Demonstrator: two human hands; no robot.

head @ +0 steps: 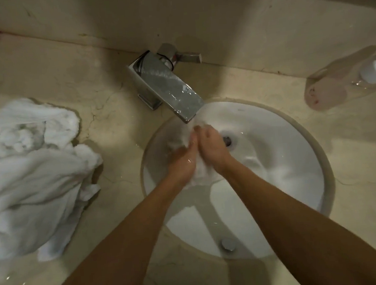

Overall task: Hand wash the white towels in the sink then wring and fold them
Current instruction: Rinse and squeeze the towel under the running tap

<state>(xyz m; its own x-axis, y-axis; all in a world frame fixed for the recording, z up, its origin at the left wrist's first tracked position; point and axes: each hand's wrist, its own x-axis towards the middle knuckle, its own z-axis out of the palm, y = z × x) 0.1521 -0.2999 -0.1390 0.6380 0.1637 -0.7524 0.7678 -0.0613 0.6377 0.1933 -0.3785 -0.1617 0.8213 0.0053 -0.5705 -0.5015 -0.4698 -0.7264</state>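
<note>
Two hands meet in the sink (292, 156), just in front of the faucet (171, 91), and a small white towel (202, 171) is bunched between them. The left hand (183, 162) has its fingers curled around the cloth from the side away from the drain (227, 140), while the right hand (211, 145) closes over it from the drain side, knuckles up, fingertips folded into the fabric just below the faucet's spout. Part of the cloth pushes out beyond the fingertips toward the spout, blurred by running water; the rest bulges out between the two wrists toward the near rim. Well to the left of the faucet, on the countertop (113, 126), lies a crumpled pile of white towels (30, 174). Far to the right of the faucet, a clear glass (345, 78) lies on its side.
</note>
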